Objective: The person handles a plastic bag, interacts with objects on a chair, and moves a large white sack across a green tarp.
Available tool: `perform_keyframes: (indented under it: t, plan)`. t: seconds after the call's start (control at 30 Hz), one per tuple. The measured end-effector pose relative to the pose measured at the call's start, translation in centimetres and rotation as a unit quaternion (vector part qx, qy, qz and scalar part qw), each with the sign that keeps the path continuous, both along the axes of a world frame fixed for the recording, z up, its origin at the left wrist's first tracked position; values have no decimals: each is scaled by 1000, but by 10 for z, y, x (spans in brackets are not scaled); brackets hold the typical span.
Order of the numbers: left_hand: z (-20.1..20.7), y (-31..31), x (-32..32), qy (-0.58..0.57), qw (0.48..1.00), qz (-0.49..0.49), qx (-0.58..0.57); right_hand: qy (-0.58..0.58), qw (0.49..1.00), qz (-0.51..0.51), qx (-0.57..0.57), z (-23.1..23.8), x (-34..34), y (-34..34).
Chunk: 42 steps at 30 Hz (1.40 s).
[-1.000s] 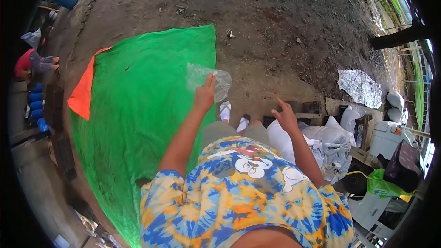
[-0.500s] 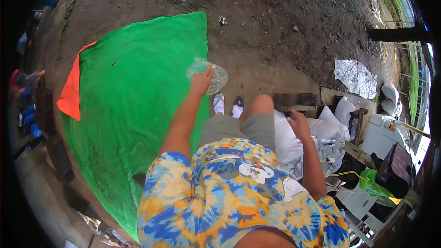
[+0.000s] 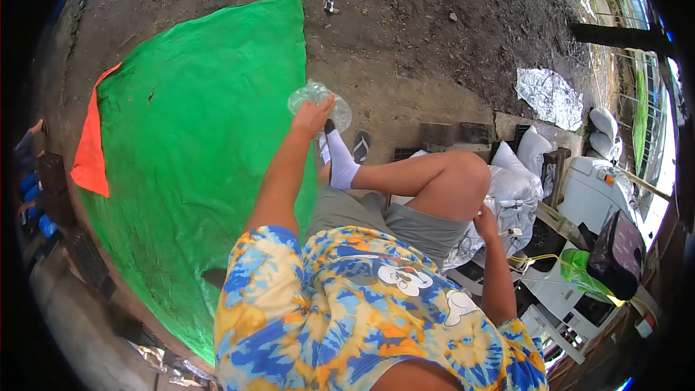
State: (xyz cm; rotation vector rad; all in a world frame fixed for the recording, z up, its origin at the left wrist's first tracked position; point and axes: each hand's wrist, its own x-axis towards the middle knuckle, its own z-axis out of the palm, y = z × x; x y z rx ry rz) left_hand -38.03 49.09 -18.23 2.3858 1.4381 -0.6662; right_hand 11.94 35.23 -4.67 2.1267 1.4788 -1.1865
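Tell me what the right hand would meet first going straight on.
Likely the bent knee, just ahead of the right hand in this view; depth is unclear, so it might pass beneath instead.

A: ok so which way could the left grip [image 3: 314,116] be swung?
B: left, tbh. Loads of room is offered over the green sheet [image 3: 206,105], and forward over the bare dirt [image 3: 405,51] too.
A: and back to the right?
B: blocked almost at once by the socked foot [image 3: 340,159] and raised leg [image 3: 423,177].
A: right grip [image 3: 486,223] any better?
B: nah, it's hemmed in between that leg and the white sacks [image 3: 517,182]. Farther right, passage is obstructed by the dark bag [image 3: 619,253].
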Motion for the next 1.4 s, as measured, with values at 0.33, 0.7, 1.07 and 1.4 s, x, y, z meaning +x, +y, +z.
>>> perform_keyframes:
  t: [0.33, 0.7, 1.07, 1.4]
  plan:
    - [-4, -61, 28, -120, 985, -15, -121, 16, 995, -52, -79, -17, -18, -24]
    - [83, -77, 107, -460, 882, 90, 47, 43, 997, 7, -60, -29, -4, -32]
    - [49, -39, 131, -453, 819, 346, 63, 81, 994, 30, -63, -29, -20, -10]
    - [18, -273, -88, -112, 792, 595, -82, 126, 992, 12, -16, -15, -48, 42]
